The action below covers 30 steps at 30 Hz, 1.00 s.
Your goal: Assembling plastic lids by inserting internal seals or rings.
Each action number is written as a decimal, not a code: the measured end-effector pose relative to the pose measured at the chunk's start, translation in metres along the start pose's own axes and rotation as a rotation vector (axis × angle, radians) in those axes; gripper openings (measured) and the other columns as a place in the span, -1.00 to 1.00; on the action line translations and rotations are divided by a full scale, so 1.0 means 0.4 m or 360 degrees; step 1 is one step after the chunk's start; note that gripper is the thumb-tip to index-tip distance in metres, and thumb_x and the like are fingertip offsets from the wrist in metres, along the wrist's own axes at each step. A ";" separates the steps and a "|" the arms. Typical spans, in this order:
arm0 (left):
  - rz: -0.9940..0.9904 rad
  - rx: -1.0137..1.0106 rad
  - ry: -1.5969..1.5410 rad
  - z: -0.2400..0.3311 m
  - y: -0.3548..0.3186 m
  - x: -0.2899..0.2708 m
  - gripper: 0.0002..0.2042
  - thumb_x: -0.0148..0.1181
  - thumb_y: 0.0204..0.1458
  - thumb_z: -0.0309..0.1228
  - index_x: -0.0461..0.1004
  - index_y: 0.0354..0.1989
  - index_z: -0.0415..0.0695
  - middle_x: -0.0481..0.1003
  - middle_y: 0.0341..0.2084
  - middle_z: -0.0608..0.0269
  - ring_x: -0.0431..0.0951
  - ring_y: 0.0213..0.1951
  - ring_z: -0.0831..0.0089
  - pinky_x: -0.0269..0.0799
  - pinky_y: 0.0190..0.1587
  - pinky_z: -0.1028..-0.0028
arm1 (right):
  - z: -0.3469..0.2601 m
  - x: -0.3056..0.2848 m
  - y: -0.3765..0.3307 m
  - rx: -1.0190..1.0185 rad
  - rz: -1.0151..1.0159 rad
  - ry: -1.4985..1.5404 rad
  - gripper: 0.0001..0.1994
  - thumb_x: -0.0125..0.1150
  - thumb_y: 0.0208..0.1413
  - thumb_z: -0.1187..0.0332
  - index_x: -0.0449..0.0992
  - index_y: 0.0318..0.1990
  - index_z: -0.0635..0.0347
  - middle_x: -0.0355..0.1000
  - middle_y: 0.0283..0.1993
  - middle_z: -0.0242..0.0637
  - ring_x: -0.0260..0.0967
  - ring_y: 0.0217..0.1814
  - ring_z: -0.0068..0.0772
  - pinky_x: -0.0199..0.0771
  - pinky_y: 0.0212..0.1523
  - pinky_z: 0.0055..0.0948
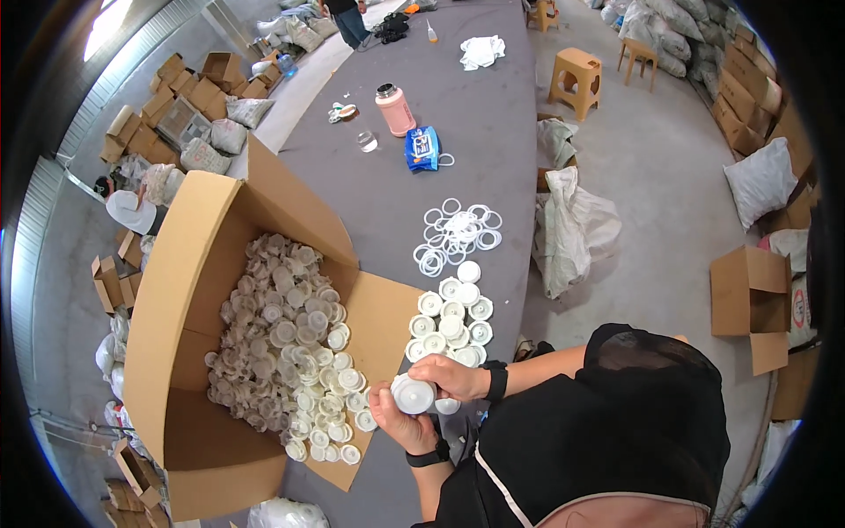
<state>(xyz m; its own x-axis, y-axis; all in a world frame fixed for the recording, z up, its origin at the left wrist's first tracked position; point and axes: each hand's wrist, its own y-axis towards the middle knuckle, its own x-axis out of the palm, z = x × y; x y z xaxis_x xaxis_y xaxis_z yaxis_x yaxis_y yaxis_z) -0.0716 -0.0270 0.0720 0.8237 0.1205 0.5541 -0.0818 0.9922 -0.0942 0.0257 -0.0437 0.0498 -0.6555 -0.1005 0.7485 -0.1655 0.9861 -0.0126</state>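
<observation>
A round white plastic cap point(414, 396) is gripped by both of my hands at the table's near side. My left hand point(400, 424) closes on its lower left edge, and the fingers of my right hand point(446, 375) press on its upper right edge. Just beyond them lies a cluster of white caps point(452, 310), most with a raised centre. Farther up is a loose heap of thin white rings point(459, 231). Left of my hands, a tipped cardboard box point(198, 255) spills many translucent white caps point(282, 326) onto its flap.
On the grey-covered table point(352, 207) stand a pink bottle point(395, 110), a blue packet point(422, 148), a clear cup point(367, 141) and a white cloth point(482, 53). Tan plastic stools point(576, 81) stand on the floor at right. Another person point(348, 19) is at the far end.
</observation>
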 end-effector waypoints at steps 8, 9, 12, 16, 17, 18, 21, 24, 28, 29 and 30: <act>-0.0113 -0.0224 0.0069 -0.001 -0.009 -0.049 -0.78 0.01 0.00 -0.32 0.24 -0.61 -0.12 0.30 -0.64 0.38 0.34 -0.53 0.62 0.27 -0.46 0.61 | 0.009 -0.023 0.018 0.0135 0.0001 -0.0357 -0.68 -0.11 0.09 0.15 0.38 -0.57 0.15 0.18 -0.71 -0.59 0.00 -0.77 -0.83 -0.06 -0.80 -0.76; -0.0225 -0.0247 0.0011 -0.004 0.002 -0.075 -0.77 0.01 0.01 -0.32 0.24 -0.62 -0.12 0.31 -0.65 0.38 0.33 -0.55 0.64 0.26 -0.48 0.61 | 0.018 -0.023 0.020 0.0109 0.0005 -0.0341 -0.67 -0.11 0.09 0.15 0.38 -0.58 0.14 0.18 -0.72 -0.60 0.00 -0.77 -0.83 -0.06 -0.80 -0.76; -0.0163 -0.0177 -0.0053 -0.033 0.000 -0.124 -0.77 -0.01 0.03 -0.33 0.25 -0.62 -0.12 0.33 -0.65 0.38 0.32 -0.59 0.67 0.25 -0.52 0.63 | 0.061 -0.025 0.031 0.0271 0.0078 -0.0236 -0.64 -0.11 0.09 0.09 0.35 -0.62 0.10 0.16 -0.73 -0.60 -0.01 -0.76 -0.83 -0.10 -0.80 -0.75; 0.0228 -0.0139 0.0222 -0.090 0.002 -0.193 -0.76 -0.05 0.05 -0.34 0.30 -0.63 -0.14 0.33 -0.69 0.40 0.27 -0.65 0.69 0.18 -0.62 0.67 | 0.166 -0.088 0.049 0.0499 0.0314 -0.0314 -0.61 -0.13 0.08 0.04 0.33 -0.65 0.07 0.16 -0.75 -0.58 0.00 -0.76 -0.79 -0.09 -0.79 -0.72; 0.0144 -0.0271 0.0491 -0.110 0.005 -0.250 -0.75 -0.05 0.05 -0.33 0.32 -0.64 -0.14 0.31 -0.73 0.42 0.24 -0.69 0.70 0.13 -0.66 0.67 | 0.190 -0.107 0.033 0.0661 0.0369 -0.0329 -0.60 -0.13 0.08 0.02 0.31 -0.66 0.06 0.15 -0.76 -0.57 0.00 -0.77 -0.76 -0.07 -0.78 -0.70; 0.0065 -0.0407 0.0757 -0.130 0.008 -0.305 -0.73 -0.04 0.05 -0.32 0.33 -0.65 -0.14 0.30 -0.76 0.44 0.21 -0.73 0.71 0.09 -0.70 0.68 | 0.223 -0.131 0.019 0.0829 0.0422 -0.0347 -0.60 -0.13 0.07 0.00 0.30 -0.66 0.05 0.15 -0.77 -0.56 -0.01 -0.78 -0.73 -0.04 -0.76 -0.67; 0.0082 -0.0482 0.0988 -0.181 0.027 -0.431 -0.71 -0.02 0.04 -0.29 0.33 -0.69 -0.14 0.25 -0.81 0.46 0.16 -0.77 0.73 0.02 -0.74 0.68 | 0.329 -0.195 0.001 0.1107 0.0267 -0.0326 -0.65 -0.05 0.04 0.03 0.35 -0.42 0.17 0.28 -0.53 -0.38 0.21 -0.60 -0.61 0.23 -0.60 -0.63; -0.0037 -0.0664 0.1356 -0.225 0.099 -0.526 -0.74 0.05 -0.03 -0.30 0.36 -0.65 -0.21 0.29 -0.79 0.35 0.26 -0.73 0.58 0.15 -0.67 0.58 | 0.369 -0.224 0.012 0.1329 0.0227 -0.0482 -0.53 0.01 -0.01 0.10 0.23 -0.09 0.33 0.27 -0.18 -0.19 0.34 -0.28 -0.45 0.41 -0.41 -0.56; -0.0120 0.0515 0.2527 -0.226 0.194 -0.504 -0.85 0.13 -0.22 -0.41 0.39 -0.50 -0.23 0.34 -0.44 0.07 0.39 -0.41 0.15 0.30 -0.33 0.27 | 0.350 -0.218 0.015 0.1352 0.0370 -0.0673 -0.55 -0.02 -0.01 0.18 0.20 -0.04 0.33 0.25 -0.08 -0.18 0.37 -0.27 -0.37 0.42 -0.41 -0.54; -0.0128 0.0525 0.2731 -0.231 0.215 -0.500 -0.85 0.12 -0.21 -0.41 0.38 -0.50 -0.23 0.33 -0.43 0.07 0.38 -0.40 0.14 0.30 -0.32 0.26 | 0.346 -0.228 0.015 0.1347 0.0333 -0.0596 -0.55 -0.02 -0.01 0.18 0.21 -0.03 0.32 0.25 -0.07 -0.18 0.38 -0.29 -0.38 0.42 -0.40 -0.54; -0.0133 0.0537 0.2936 -0.234 0.235 -0.501 -0.85 0.11 -0.21 -0.41 0.37 -0.49 -0.23 0.33 -0.42 0.06 0.38 -0.39 0.12 0.30 -0.32 0.24 | 0.344 -0.233 0.018 0.1340 0.0293 -0.0520 -0.56 -0.02 -0.01 0.18 0.22 -0.03 0.30 0.26 -0.06 -0.17 0.38 -0.30 -0.39 0.41 -0.40 -0.54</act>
<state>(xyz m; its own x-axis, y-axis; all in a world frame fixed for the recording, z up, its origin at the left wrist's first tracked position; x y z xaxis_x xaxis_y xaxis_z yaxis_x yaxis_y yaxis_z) -0.1918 0.0390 -0.1251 0.3027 0.1241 -0.9450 0.0818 0.9844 0.1555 -0.0157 -0.0455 -0.1112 -0.8788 -0.1102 0.4642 -0.4358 0.5813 -0.6871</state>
